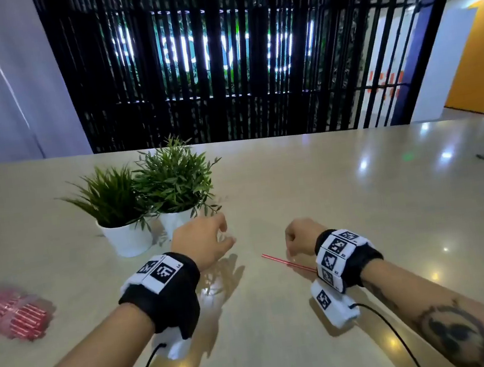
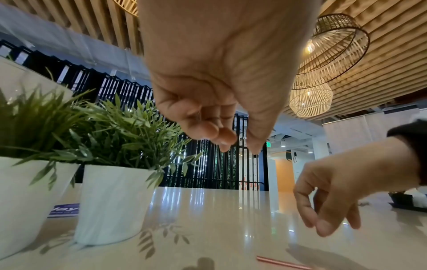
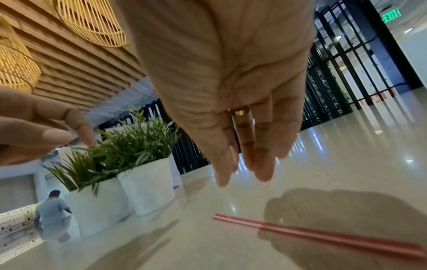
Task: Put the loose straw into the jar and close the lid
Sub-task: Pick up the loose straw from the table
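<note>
Straw (image 1: 288, 265) lies flat on the table (image 1: 359, 198), loose. R hand (image 1: 302, 240) hangs just above it, fingers drooping, relaxed, holding nothing, prob. poised to pinch it. L hand (image 1: 203, 239), left of the straw by the plant pots (image 1: 131, 239), seems curved round something clear, maybe the jar; can't tell, too blurred.

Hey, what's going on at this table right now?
A person has both hands over a glossy table. A red striped straw lies loose on it, under the right hand, which hangs above without touching it. The left hand hovers near two potted plants, holding nothing. No jar is in view.
</note>
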The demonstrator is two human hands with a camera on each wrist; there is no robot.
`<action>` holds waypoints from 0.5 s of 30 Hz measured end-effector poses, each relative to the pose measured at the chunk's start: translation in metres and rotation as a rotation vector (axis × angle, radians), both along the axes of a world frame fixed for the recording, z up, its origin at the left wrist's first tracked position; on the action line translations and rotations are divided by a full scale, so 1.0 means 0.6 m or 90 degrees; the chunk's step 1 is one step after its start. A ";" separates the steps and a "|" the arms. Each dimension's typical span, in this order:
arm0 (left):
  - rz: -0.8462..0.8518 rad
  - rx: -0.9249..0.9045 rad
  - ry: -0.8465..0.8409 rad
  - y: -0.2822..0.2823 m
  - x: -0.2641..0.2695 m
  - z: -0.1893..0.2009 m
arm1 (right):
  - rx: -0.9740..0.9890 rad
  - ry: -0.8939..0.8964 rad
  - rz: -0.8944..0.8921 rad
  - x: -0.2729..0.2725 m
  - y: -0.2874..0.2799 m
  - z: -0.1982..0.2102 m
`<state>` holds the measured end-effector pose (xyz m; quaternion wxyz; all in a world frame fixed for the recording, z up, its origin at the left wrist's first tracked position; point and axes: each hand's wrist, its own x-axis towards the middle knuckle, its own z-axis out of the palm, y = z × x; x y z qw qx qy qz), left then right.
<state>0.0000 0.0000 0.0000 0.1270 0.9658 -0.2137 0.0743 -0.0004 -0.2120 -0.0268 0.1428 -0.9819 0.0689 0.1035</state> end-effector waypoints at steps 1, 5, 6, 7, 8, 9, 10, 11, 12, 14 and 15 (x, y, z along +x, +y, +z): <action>0.010 0.005 0.010 -0.001 0.002 0.000 | -0.011 0.023 0.003 0.007 -0.001 -0.013; 0.023 -0.008 0.000 -0.005 0.019 -0.015 | -0.041 0.043 -0.026 0.019 0.002 -0.042; 0.022 -0.012 -0.001 -0.007 0.020 -0.019 | -0.048 0.043 -0.029 0.022 0.001 -0.049; 0.026 -0.008 0.002 -0.008 0.021 -0.022 | -0.049 0.042 -0.030 0.027 -0.001 -0.056; 0.027 -0.007 -0.010 -0.009 0.025 -0.027 | -0.048 0.042 -0.032 0.028 0.000 -0.058; 0.031 -0.003 -0.005 -0.009 0.025 -0.029 | -0.045 0.037 -0.032 0.032 -0.003 -0.065; 0.032 0.002 -0.002 -0.009 0.024 -0.031 | -0.043 0.037 -0.034 0.034 -0.004 -0.068; 0.033 0.005 0.004 -0.009 0.024 -0.033 | -0.040 0.038 -0.033 0.037 -0.005 -0.074; 0.031 0.004 0.007 -0.008 0.025 -0.036 | -0.036 0.040 -0.033 0.039 -0.005 -0.078; 0.029 0.003 0.019 -0.005 0.027 -0.041 | -0.027 0.042 -0.029 0.043 -0.007 -0.082; 0.026 0.001 0.023 -0.003 0.028 -0.044 | -0.021 0.047 -0.029 0.046 -0.008 -0.084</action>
